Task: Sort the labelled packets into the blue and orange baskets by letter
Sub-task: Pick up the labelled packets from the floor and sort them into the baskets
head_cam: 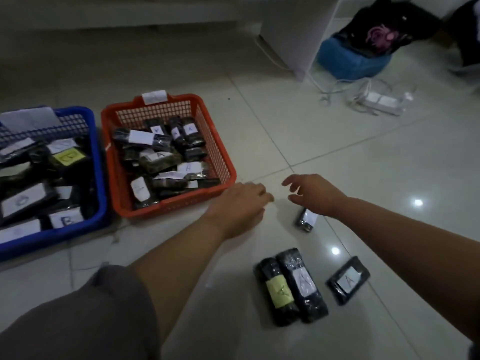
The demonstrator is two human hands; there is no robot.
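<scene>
An orange basket (223, 162) on the tiled floor holds several dark packets labelled A. Left of it, a blue basket (100, 178) holds several dark packets, one labelled B. My left hand (241, 203) hovers by the orange basket's near right corner, fingers loosely curled, holding nothing. My right hand (314, 193) hangs beside it with fingers spread and empty. Just below my right wrist lies a small packet (306, 220) with a white label. Nearer me lie a packet with a yellow A label (279, 292), a packet with a white A label (302, 281) touching it, and a third A packet (348, 280).
My knee in grey cloth (78, 320) fills the lower left. A white cabinet leg (293, 35), a blue bag with dark cloth (355, 55) and a white power strip with cables (379, 100) sit at the back right. Glossy floor tiles surround the packets.
</scene>
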